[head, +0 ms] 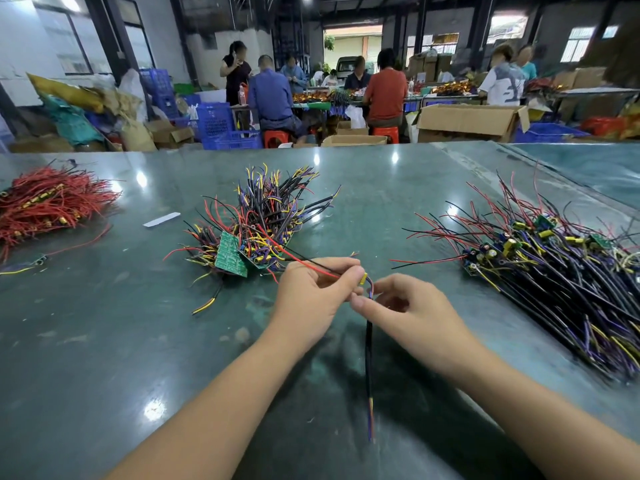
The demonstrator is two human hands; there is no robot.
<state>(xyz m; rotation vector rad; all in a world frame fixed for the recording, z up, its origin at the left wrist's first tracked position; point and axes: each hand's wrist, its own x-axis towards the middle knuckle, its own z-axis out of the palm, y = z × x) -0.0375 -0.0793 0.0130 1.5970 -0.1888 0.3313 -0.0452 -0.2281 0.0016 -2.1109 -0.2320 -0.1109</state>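
Both hands work over the middle of the counter (104, 323), closer to its near edge than its far one.

Left grip (311, 292): fingers curled, thumb and forefinger pinching a harness (367, 285) at its yellow part (363, 278). A red wire (311, 265) and a thin black one run from that pinch across the knuckles, up and left toward the middle pile (263, 216).

Right grip (408, 310): fingers curled, thumb and forefinger nipping the thin purple leads just below the yellow part. The two grips meet there, fingertips touching or nearly so.

From the right pinch a black cable (369, 358) hangs straight toward the near edge. Its free end shows coloured cores, and we cannot tell whether it touches the counter. The harness itself is held clear of the surface, between the middle pile and the right pile (554, 271).

The middle pile is a tangle of black, yellow, purple and red wires standing up on the far side, with a green board (230, 254) tilted at its near-left side. The right pile lies flat along the right edge, its boards at the far end and its black cables running toward the near-right corner. A red pile (48, 206) sits at the left edge, well apart from the hands. A white strip (162, 219) lies between the red pile and the middle pile.

Beyond the far edge, people (272, 98) sit and stand at other benches among boxes (471, 121) and blue crates (214, 121).
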